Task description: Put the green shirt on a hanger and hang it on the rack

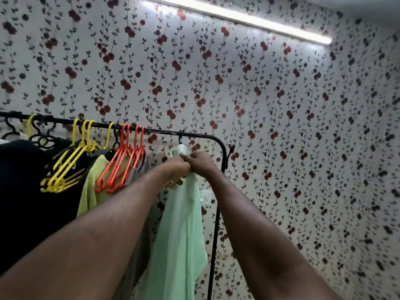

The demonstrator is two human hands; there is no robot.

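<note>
Green shirt (pixel 181 230), one, on rack (pixel 164 131); left hand (pixel 178 171), right hand (pixel 200 161) both grip its top; four orange hangers (pixel 121 165) alongside.

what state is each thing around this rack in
pale green shirt: hangs on the hanger
black hanger hook: over the black metal rack rail
left hand: grips the shirt below its collar
right hand: pinches the collar
yellow plastic hangers: on rail, bare
orange plastic hangers: on rail, bare
tube light: lit

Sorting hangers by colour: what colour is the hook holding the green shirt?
The hook is black, clearest in the head view.
</note>
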